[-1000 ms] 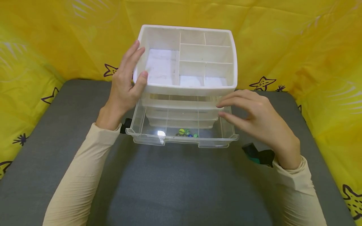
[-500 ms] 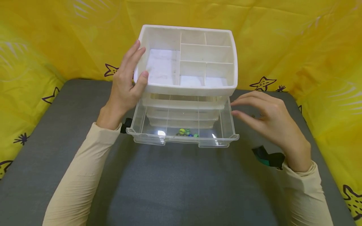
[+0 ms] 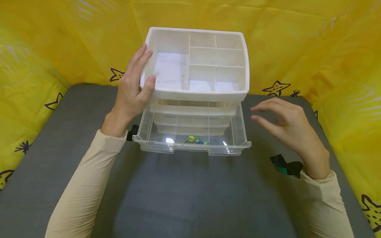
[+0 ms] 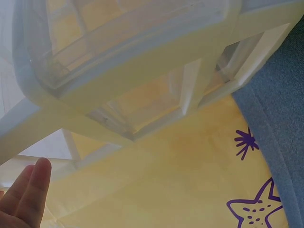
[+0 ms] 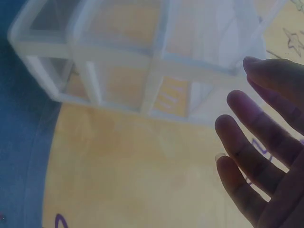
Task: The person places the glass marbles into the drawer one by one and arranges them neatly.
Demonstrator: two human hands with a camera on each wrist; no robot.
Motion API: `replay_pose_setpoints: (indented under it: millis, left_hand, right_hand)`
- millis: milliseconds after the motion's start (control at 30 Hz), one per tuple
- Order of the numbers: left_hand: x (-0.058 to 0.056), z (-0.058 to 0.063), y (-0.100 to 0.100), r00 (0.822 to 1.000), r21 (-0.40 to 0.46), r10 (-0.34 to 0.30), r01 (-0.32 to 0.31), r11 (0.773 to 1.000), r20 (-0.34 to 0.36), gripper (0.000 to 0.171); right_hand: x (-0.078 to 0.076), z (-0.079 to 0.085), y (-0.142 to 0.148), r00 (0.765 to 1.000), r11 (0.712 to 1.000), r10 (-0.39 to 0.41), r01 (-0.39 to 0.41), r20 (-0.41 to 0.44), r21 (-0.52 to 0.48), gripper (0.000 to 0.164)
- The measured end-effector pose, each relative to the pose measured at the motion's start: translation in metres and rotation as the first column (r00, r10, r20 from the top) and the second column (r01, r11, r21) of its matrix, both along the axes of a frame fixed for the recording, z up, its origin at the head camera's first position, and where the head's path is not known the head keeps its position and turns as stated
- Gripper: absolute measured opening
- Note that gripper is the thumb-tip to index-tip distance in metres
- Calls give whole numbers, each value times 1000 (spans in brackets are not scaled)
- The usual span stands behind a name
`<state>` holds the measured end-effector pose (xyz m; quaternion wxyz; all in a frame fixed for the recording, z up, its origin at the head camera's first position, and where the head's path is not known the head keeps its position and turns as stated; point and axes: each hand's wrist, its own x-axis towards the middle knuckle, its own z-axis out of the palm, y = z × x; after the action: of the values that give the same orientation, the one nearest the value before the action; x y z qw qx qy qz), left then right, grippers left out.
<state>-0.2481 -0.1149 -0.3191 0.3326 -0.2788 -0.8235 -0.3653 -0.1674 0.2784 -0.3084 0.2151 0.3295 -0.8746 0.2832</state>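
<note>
A white plastic drawer organizer [image 3: 196,96] with a compartmented top tray stands at the back of the table. Its lowest clear drawer [image 3: 229,150] is pulled out towards me, with several green, yellow and blue marbles [image 3: 191,138] near its front. My left hand [image 3: 131,79] rests against the tray's left side, fingers fairly straight and thumb on the front rim. To the right of the drawer hovers my right hand [image 3: 285,124], fingers loosely bent, thumb apart, nothing held. A small brown round thing [image 3: 275,120], like a marble, shows on the table just behind that hand.
The grey tabletop [image 3: 184,195] runs in front of and beside the organizer. Yellow printed cloth [image 3: 297,39] hangs behind and along both sides. A black strap [image 3: 287,167] hangs at my right wrist.
My right hand has moved right, away from the organizer's right side, uncovering the drawer's right edge and the small brown round thing. The left hand, organizer and marbles stay in place.
</note>
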Motion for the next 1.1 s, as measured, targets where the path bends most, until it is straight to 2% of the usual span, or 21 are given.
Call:
replay_pose_setpoints:
  millis: [200, 500, 867, 1100]
  left_hand:
    - [0, 0, 0, 1000, 7, 5, -5, 1000, -3, 59]
    - [0, 0, -1, 1000, 31, -8, 9, 999, -11, 59]
    - [0, 0, -2, 1000, 47, -20, 20, 999, -15, 60]
    - [0, 0, -2, 1000, 30, -14, 14, 999, -11, 59]
  right_hand:
    - [-3, -8, 4, 1000, 1000, -29, 29, 7, -3, 34]
    - [-11, -25, 17, 993, 995, -100, 100, 65, 14, 32]
    - [-23, -45, 37, 973, 980, -195, 188, 120, 68, 25]
    - [-27, -59, 50, 950, 968, -248, 239, 192, 73, 25]
